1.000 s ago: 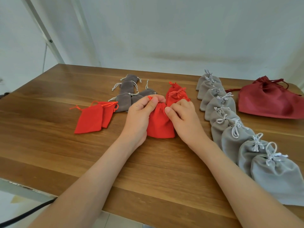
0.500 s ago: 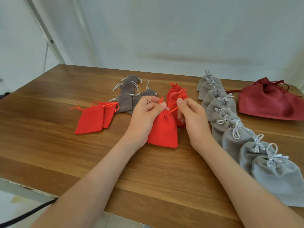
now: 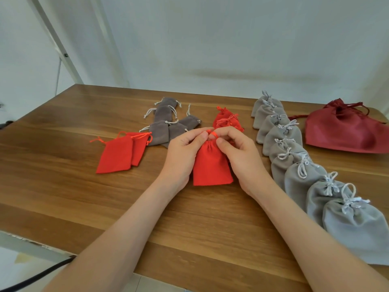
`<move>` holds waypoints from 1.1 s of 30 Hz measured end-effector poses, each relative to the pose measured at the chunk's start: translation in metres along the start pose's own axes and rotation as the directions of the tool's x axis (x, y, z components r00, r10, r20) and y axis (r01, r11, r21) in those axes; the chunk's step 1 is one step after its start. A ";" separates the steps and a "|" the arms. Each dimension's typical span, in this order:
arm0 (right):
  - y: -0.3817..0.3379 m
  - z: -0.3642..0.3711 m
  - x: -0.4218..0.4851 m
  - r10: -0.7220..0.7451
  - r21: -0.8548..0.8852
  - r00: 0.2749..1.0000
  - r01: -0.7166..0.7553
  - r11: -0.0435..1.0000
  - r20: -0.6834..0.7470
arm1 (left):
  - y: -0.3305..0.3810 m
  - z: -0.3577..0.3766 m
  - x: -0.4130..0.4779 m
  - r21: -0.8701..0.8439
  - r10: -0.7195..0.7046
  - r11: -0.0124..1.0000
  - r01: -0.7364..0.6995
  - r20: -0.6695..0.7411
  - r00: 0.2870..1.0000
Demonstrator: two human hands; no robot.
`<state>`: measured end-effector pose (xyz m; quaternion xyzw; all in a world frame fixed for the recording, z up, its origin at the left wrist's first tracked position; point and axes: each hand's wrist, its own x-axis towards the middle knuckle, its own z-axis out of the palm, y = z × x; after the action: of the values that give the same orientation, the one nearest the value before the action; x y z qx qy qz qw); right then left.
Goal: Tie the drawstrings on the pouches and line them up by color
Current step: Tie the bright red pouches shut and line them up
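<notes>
While the left hand (image 3: 183, 152) and the right hand (image 3: 242, 157) are working at the gathered neck of a red pouch (image 3: 210, 165), this pouch is lying flat on the bench (image 3: 63, 165) between the two wrists, with its bottom pointing toward the person. The grip of each hand is holding the red cord (image 3: 212, 133) clamped: thumb and forefinger of both are pinching it just above the neck, and a small loop is standing up between the fingertips. I am judging that the knot is being formed and is not yet pulled tight. Tied red pouches (image 3: 228, 121) are lying just behind the hands, two untied red ones (image 3: 120, 152) are lying to the left, dark grey pouches (image 3: 166, 123) with loose cords are sitting behind those, and a row of tied light grey pouches (image 3: 294, 157) is running along the right side, with a dark red bag (image 3: 345, 131) beyond it. The danger from here is the thin cord slipping out of one pinch, so that the loop is falling open and the bow is lost. Pulling unevenly could also be dragging the pouch sideways into the tied red ones, or against the grey row near the right wrist, and disturbing the line.
</notes>
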<state>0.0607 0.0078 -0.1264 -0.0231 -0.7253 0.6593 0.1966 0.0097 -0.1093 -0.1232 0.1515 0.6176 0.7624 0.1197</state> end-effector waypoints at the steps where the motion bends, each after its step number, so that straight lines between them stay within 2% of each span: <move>1: 0.001 0.000 0.000 -0.040 -0.079 0.999 0.039 0.996 -0.016 | 0.000 0.000 0.000 0.008 -0.005 1.000 0.005 -0.009 1.000; 4: 0.003 0.002 0.000 -0.169 -0.278 0.985 0.151 0.949 -0.040 | -0.001 -0.001 0.001 0.003 -0.021 1.000 0.021 -0.066 0.998; 6: 0.002 0.003 -0.001 -0.206 -0.324 0.977 0.180 0.929 -0.049 | -0.001 -0.002 0.001 0.004 -0.030 1.000 0.030 -0.078 0.996; 15: 0.002 0.006 -0.002 -0.171 -0.323 0.981 0.134 0.937 -0.091 | -0.004 -0.004 -0.001 0.193 0.069 0.979 -0.062 -0.029 0.997; 22: 0.007 0.005 -0.003 -0.301 -0.466 0.952 0.244 0.850 -0.051 | -0.004 -0.002 -0.004 0.334 0.132 0.935 -0.121 -0.013 0.991; 27: 0.002 0.002 -0.005 -0.277 -0.475 0.960 0.255 0.842 0.025 | -0.003 -0.002 -0.006 0.494 0.184 0.853 -0.171 0.021 0.983; 33: 0.002 0.000 -0.005 -0.306 -0.502 0.949 0.299 0.812 0.071 | 0.000 -0.002 -0.008 0.571 0.272 0.770 -0.283 0.107 0.956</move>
<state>0.0646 0.0068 -0.1296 0.0375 -0.8657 0.4058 0.2907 0.0165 -0.1136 -0.1246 0.2771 0.7902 0.5451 -0.0406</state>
